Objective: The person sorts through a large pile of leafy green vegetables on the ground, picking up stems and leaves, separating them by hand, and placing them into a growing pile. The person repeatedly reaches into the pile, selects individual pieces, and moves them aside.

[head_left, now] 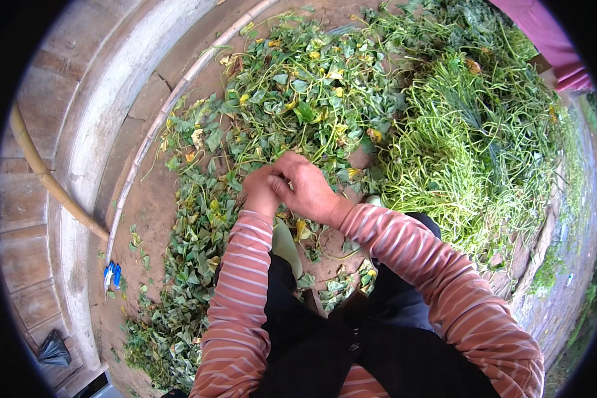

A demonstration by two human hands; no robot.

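My left hand and my right hand are together in front of me, the right overlapping the left with its thumb across it. Their fingers are partly hidden, and I cannot tell whether anything is between them. Below and beyond them spreads a heap of leafy green vines, apparently sweet potato, with some yellowed leaves. To the right of my hands lies a thick pile of pale green leaf stalks. More loose leaves cover the ground to the left of my legs.
A long bamboo pole lies along the left, with a second, yellowish pole meeting it. A blue and white item is near its end. A black plastic bag sits at lower left. Another person's pink sleeve shows at upper right.
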